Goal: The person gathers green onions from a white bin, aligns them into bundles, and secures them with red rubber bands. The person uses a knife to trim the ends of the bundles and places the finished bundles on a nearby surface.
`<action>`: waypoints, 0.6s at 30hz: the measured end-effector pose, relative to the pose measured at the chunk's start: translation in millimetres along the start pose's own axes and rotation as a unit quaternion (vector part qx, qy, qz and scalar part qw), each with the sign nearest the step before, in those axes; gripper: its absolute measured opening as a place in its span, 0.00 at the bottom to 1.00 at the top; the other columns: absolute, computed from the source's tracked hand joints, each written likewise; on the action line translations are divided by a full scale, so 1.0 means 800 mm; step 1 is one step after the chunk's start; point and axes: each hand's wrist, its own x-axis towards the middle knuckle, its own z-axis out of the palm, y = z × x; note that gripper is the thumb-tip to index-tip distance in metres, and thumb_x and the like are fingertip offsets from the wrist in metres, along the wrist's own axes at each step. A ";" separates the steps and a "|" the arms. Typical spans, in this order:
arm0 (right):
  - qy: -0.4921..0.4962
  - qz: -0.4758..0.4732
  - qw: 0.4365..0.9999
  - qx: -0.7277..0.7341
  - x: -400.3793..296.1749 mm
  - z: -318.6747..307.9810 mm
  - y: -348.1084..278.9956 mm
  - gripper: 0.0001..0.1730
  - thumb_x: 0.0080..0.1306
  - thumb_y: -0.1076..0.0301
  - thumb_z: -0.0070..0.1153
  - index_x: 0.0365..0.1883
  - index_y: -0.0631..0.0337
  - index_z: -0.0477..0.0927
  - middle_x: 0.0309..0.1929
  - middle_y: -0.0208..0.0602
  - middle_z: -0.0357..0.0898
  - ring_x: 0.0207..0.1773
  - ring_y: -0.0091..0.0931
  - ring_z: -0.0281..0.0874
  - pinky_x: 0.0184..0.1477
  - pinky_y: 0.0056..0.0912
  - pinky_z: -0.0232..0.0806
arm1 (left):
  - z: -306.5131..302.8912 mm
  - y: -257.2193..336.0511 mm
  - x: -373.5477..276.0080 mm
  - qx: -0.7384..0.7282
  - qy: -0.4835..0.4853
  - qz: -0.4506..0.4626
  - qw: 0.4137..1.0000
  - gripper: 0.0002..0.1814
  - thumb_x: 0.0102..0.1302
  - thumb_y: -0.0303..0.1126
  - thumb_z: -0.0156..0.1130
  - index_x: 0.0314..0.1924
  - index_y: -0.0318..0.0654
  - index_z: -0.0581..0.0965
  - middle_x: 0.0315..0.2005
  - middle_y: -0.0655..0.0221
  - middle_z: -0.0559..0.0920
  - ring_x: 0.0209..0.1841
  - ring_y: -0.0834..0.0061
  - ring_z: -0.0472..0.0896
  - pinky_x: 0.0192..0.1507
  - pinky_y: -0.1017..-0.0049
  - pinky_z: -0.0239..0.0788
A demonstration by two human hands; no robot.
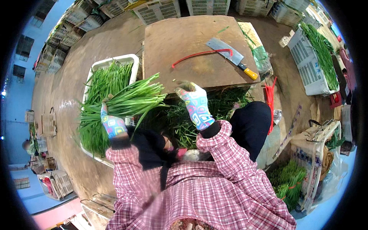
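Observation:
My left hand (pixel 112 118), in a patterned glove, grips a loose bunch of long green leafy stalks (pixel 138 97), like garlic chives, with the pale cut ends towards the board. Under it stands a white plastic crate (pixel 134 67) full of similar greens (pixel 107 79). My right hand (pixel 194 100), gloved too, is held empty with curled fingers apart, by the near edge of a wooden board (pixel 184 34). A cleaver (pixel 227 51) with a black and yellow handle lies on the board; a red tie strip (pixel 198 54) curves across its blade.
Loose green trimmings (pixel 184 115) lie below the board's near edge. A bundle of red strips (pixel 269 100) is by my right knee. Tied green bunches (pixel 290 181) lie at the lower right. A crate of greens (pixel 307 61) stands at the right, near a person; more crates (pixel 156 11) line the back.

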 end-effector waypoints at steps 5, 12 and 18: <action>-0.139 0.059 0.988 0.027 0.006 0.013 0.016 0.16 0.59 0.69 0.63 0.45 0.68 0.82 0.34 0.36 0.85 0.33 0.19 0.77 0.39 0.23 0.69 | 0.011 -0.010 -0.005 -0.043 0.019 -0.050 0.998 0.12 0.71 0.37 0.49 0.46 0.43 0.79 0.50 0.62 0.81 0.52 0.65 0.78 0.58 0.59 0.68; -0.085 -0.012 0.996 -0.029 -0.008 -0.036 -0.011 0.12 0.57 0.68 0.64 0.37 0.67 0.85 0.34 0.37 0.86 0.36 0.21 0.81 0.41 0.24 0.70 | -0.024 0.000 0.011 0.051 -0.007 -0.016 0.999 0.12 0.71 0.36 0.48 0.45 0.43 0.78 0.50 0.62 0.81 0.54 0.63 0.77 0.60 0.57 0.65; -0.091 0.014 0.974 -0.209 -0.022 -0.016 -0.010 0.18 0.56 0.65 0.67 0.41 0.69 0.83 0.38 0.38 0.85 0.39 0.24 0.80 0.45 0.25 0.71 | -0.027 -0.005 0.013 0.040 0.017 -0.001 0.999 0.13 0.71 0.39 0.49 0.46 0.43 0.77 0.48 0.63 0.82 0.52 0.63 0.78 0.57 0.56 0.69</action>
